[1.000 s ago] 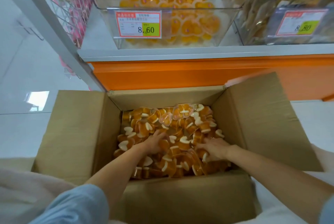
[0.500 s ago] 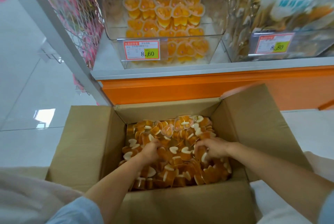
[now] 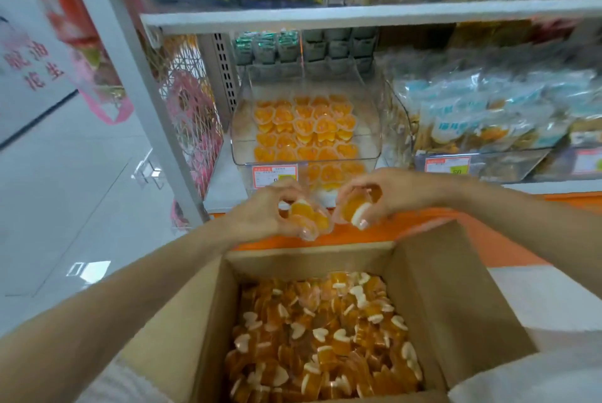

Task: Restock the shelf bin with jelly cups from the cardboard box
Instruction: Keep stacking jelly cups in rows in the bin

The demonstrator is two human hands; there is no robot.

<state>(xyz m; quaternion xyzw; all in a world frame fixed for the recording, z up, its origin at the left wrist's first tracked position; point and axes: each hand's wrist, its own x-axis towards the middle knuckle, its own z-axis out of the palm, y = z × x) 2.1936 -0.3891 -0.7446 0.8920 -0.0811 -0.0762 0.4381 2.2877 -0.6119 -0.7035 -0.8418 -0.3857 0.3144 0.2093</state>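
Shelf: the white metal shelf rack [image 3: 358,16] is spanning the upper half. The goods on its top board are smearing into motion blur and are being cut off by the frame's top edge.
Box: the open brown cardboard box [image 3: 433,305] is standing below the rack's orange base panel [image 3: 439,223]. The bottom edge of the frame is cutting off its near wall, and the left forearm is covering part of its left flap.
Bin: the clear plastic shelf bin [image 3: 368,129] is sitting on the lower board with its open top facing up. Glare is making its walls hard to trace.
Box stock: orange heart-shaped jelly cups [image 3: 325,337] are lying heaped in the box and pointing every way, many showing white heart-shaped ends.
Bin stock: a tidy layer of jelly cups [image 3: 303,129] is lying in rows in the bin, heart faces up. The hands are hiding part of the front rows.
Left hand: the left hand [image 3: 260,210] is hovering above the box and in front of the bin wall. Its fingers are curling round a cluster of cups [image 3: 309,218], and the count is hard to tell.
Right hand: the right hand [image 3: 387,191] is hovering just beside it, with thumb and fingers pinching a single cup [image 3: 353,207]. The cup's long axis is slanting, with its white end pointing down toward the box.
Label: the red-bordered paper price label [image 3: 273,174] is hanging on the bin front, its print blurring and its lower part lying behind the left hand.
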